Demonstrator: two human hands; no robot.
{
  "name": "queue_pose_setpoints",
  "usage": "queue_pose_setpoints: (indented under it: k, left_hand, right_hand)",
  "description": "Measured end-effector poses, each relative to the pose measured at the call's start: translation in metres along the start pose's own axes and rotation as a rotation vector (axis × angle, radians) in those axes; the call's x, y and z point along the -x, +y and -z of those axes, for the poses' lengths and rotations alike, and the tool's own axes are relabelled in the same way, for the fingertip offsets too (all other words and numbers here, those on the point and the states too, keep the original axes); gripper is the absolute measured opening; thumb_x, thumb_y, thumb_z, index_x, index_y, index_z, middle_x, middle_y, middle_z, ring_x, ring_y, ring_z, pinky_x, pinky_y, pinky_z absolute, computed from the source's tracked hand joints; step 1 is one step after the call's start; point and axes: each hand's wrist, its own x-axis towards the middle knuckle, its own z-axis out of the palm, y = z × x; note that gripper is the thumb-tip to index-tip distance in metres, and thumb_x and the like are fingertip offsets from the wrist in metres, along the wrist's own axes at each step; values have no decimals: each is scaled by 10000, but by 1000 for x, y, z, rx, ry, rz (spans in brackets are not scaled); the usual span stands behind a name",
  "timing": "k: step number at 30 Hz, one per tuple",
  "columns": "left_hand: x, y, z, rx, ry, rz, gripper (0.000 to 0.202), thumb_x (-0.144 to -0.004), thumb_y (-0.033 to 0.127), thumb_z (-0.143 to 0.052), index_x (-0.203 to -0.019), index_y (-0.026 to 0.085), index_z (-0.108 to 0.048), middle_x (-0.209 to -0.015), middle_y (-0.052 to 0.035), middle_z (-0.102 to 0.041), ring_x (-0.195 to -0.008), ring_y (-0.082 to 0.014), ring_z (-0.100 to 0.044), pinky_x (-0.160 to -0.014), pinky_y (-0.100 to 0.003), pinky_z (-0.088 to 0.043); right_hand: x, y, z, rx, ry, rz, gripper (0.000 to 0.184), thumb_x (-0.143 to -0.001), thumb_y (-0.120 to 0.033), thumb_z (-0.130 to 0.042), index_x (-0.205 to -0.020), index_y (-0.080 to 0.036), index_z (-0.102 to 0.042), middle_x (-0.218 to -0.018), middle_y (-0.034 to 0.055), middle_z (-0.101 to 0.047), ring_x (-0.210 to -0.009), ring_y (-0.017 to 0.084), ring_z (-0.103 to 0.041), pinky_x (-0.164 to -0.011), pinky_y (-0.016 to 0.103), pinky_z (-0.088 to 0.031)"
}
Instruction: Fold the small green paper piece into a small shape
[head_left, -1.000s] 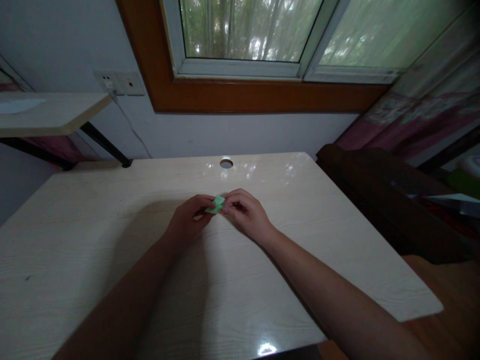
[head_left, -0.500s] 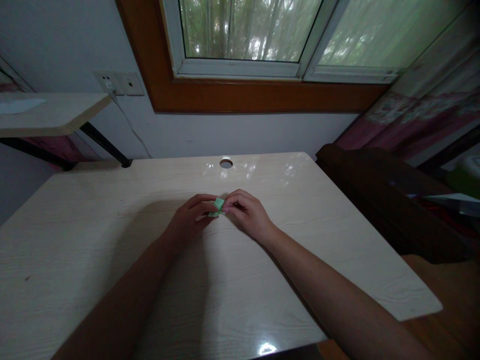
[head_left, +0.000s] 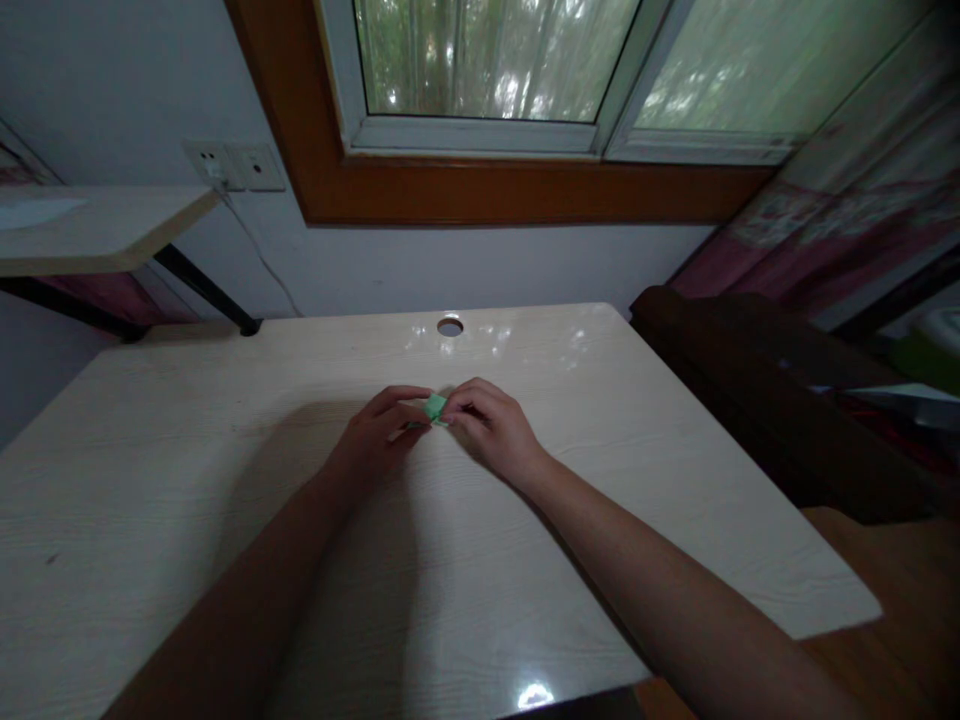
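Observation:
A small folded piece of green paper (head_left: 435,406) is held between my two hands, just above or on the pale wood-grain table (head_left: 525,560). My left hand (head_left: 380,432) grips its left side, with the fingers bent around it. From the other side, my right hand (head_left: 496,425) pinches the paper's right edge between thumb and fingertips. The fingers cover much of the paper, so its full shape is hidden.
Behind the hands, a round cable hole (head_left: 450,327) pierces the tabletop near the wall. A raised shelf (head_left: 112,230) on black legs stands at the left. Dark brown furniture (head_left: 720,390) sits beyond the right edge. A white cable (head_left: 259,250) hangs from the wall socket.
The left fingers have shifted slightly on the green paper, and less of its lower left part shows. The right hand keeps its pinch.

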Motion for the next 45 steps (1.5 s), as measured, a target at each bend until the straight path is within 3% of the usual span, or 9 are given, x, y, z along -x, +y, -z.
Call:
queue_pose_setpoints:
  k: [10,13,19,22,24,28,31,38,45]
  left_hand:
    - [2,-5,0,-47,85,43,58,-914,153,-625,-923,197,-662,-1253,-95,-614,-1094,-178,-643,-837,-295,-617]
    - [1,-6,2,-36,131,97,31,-910,177,-639,-908,193,-665,-1233,-94,-619,-1035,-172,-670,-836,-304,-625]
    - [1,-5,-4,303,134,242,133,-873,249,-700,-944,181,-611,-1266,-99,-578,-977,-170,-716,-898,-359,-620]
    - [3,-2,-11,400,81,280,310,-826,252,-755,-1071,210,-568,-1191,-79,-638,-1029,-186,-703,-909,-368,-608]
    - [5,0,-14,403,115,301,410,-802,255,-779,-1133,226,-538,-1166,-69,-653,-993,-180,-709,-897,-368,-605]
    - [6,-1,-14,262,82,363,317,-822,294,-752,-1077,219,-578,-981,-40,-677,-854,-163,-706,-775,-301,-605]
    - [5,-3,-10,243,72,393,239,-836,326,-732,-996,204,-604,-912,-34,-673,-798,-159,-693,-727,-284,-594]
    - [3,-1,-8,521,86,459,230,-846,327,-729,-971,186,-596,-811,-6,-690,-717,-140,-694,-699,-273,-584]
    - [0,1,-7,604,81,405,175,-873,291,-699,-990,185,-622,-876,-26,-685,-760,-140,-690,-727,-280,-588]
  right_hand:
    - [0,-3,1,42,35,-24,87,-910,-152,-624,-858,-214,-656,-884,33,-649,-855,166,-611,-784,298,-481]
    - [0,-1,1,43,67,-44,85,-902,-142,-625,-855,-209,-651,-883,34,-646,-848,166,-609,-774,298,-479]
    - [1,0,-1,12,92,-105,47,-885,-181,-654,-848,-210,-649,-853,27,-634,-802,161,-599,-724,288,-469]
    - [2,-1,-5,-1,59,-97,34,-883,-185,-659,-864,-213,-656,-864,26,-637,-805,158,-602,-727,284,-465]
    - [2,-3,-8,-6,49,-90,36,-882,-183,-662,-865,-214,-660,-859,23,-635,-804,154,-602,-727,279,-462]
    - [2,-6,-9,-39,27,-108,37,-879,-188,-665,-853,-214,-668,-837,16,-628,-779,142,-594,-698,264,-447]
    - [3,-5,-10,-111,10,-171,16,-863,-215,-681,-849,-211,-675,-835,17,-634,-766,140,-596,-680,262,-445]
    - [5,-1,-17,-584,-34,-467,162,-799,-314,-751,-848,-197,-650,-728,2,-689,-687,139,-662,-671,272,-508]
    - [2,-2,-15,-648,-13,-513,211,-766,-346,-773,-831,-194,-641,-706,-11,-688,-658,125,-650,-665,267,-515]
